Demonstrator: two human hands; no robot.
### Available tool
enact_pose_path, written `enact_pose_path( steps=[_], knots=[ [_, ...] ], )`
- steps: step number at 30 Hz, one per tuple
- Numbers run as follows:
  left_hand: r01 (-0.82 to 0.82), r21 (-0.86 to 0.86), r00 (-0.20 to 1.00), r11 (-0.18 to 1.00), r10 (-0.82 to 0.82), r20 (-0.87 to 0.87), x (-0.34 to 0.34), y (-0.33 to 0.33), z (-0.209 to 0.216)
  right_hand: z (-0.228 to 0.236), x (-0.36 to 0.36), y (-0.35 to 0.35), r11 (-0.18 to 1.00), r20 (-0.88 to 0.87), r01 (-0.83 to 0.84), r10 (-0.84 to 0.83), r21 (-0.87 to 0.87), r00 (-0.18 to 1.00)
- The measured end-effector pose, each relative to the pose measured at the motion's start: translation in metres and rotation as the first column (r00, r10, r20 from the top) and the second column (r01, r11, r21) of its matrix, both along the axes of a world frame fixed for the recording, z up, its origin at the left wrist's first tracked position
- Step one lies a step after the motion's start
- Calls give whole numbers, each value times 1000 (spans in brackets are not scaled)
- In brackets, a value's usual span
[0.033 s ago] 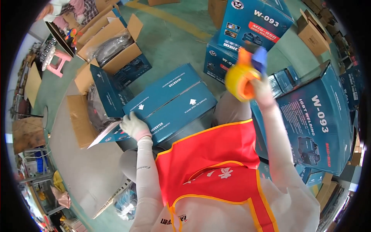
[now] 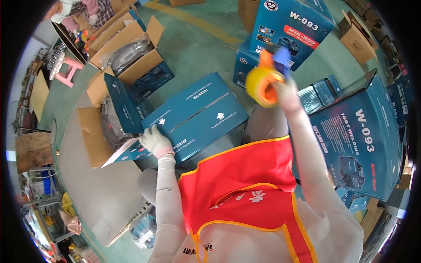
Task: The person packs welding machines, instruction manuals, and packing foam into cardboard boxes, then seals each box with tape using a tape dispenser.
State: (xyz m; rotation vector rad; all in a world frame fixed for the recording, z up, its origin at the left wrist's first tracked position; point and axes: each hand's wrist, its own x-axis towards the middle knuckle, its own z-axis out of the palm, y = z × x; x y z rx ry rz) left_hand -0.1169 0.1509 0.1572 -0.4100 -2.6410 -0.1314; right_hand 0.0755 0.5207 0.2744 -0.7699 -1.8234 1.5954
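My right hand [image 2: 288, 97], gloved in white, is raised right of the middle. It is closed on a tape dispenser [image 2: 266, 59] with orange and blue parts and a wide yellow roll, blurred by motion. Below and left of it lies a blue cardboard box [image 2: 201, 115], its two long top flaps folded together along a middle seam. At the box's near left corner, my left hand [image 2: 156, 142] is closed over the edge, fingertips on the top. My palm hides part of that corner. A printed blue-and-white flap [image 2: 122, 151] sticks out left beside this hand.
An open box [image 2: 115, 116] holding a dark wrapped item stands to the left, with another open box [image 2: 127, 55] behind it. Blue boxes [image 2: 351, 144] crowd the right side, and others [image 2: 285, 30] are stacked at the back. A pink stool [image 2: 68, 70] and another person's hands [image 2: 93, 17] are far left.
My right hand has shifted left and slightly away from me with the tape dispenser. The left hand keeps its place on the box corner; the whole view has shifted slightly.
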Motion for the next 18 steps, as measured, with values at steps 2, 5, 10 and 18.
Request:
enact_pose_path(
  steps=[2, 5, 10, 18],
  knots=[
    [189, 92, 972, 978, -200, 121, -2, 21, -1, -36, -65, 18, 982, 77, 129, -119, -141, 990],
    [309, 146, 945, 940, -321, 62, -1, 31, -17, -116, -112, 46, 916, 70, 362, -355, -175, 932],
    [235, 171, 961, 957, -255, 110, -3, 28, -9, -147, -144, 49, 898, 178, 440, -436, 21, 882],
    [329, 35, 887, 944, -321, 333, -60, 125, 5, -150, -161, 39, 992, 288, 83, -51, -100, 956]
  ],
)
